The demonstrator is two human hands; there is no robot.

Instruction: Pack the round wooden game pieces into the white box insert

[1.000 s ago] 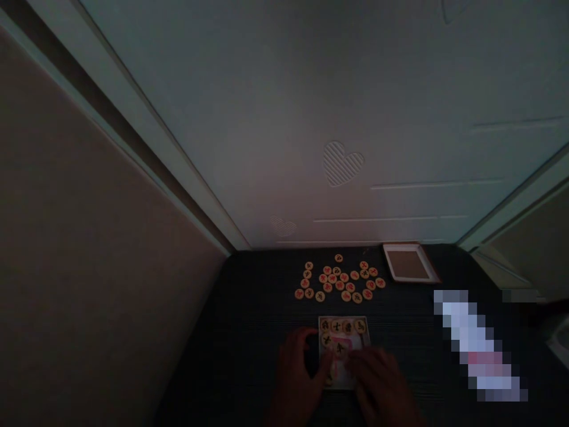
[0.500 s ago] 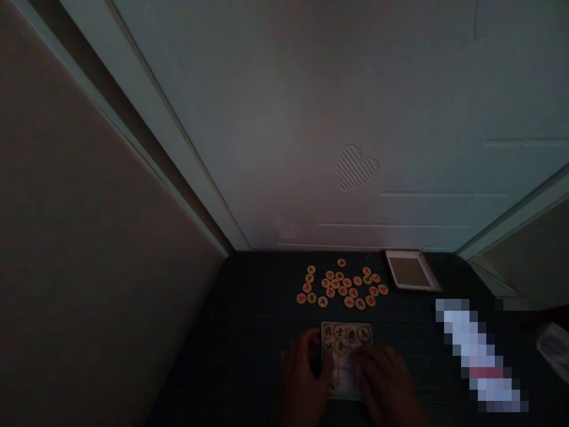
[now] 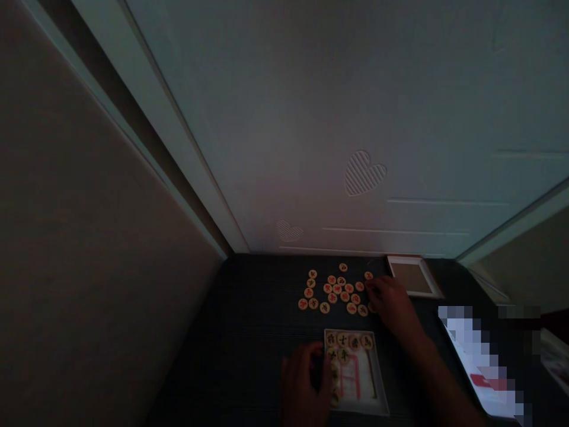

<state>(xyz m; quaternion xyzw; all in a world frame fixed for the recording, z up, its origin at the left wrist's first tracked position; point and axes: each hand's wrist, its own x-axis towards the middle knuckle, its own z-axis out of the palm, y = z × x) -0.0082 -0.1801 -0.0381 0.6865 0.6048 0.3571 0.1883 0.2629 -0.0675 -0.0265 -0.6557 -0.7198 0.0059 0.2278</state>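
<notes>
A shallow white box [image 3: 381,385] lies near the front of the dark table, with black-marked Chinese chess pieces [image 3: 354,341] along its far row and left side. A red-lined white sheet shows at the bottom of the box. My left hand [image 3: 306,382] is closed around the box's left edge, thumb over the inside. Farther off, my right hand [image 3: 391,302] is over the right end of the loose round pieces [image 3: 345,296], marked in red or black. Its fingertips are pinched together on a piece there, mostly hidden by the fingers.
A box lid [image 3: 429,279] lies open side up at the back right, close to my right hand. To the right is a lit, pixelated screen device [image 3: 480,367]. A white panel with embossed hearts [image 3: 364,173] rises behind the table [image 3: 249,332].
My right hand has left the box and reached forward to the loose pieces at the right. The left hand stays at the box edge. The view has shifted slightly.
</notes>
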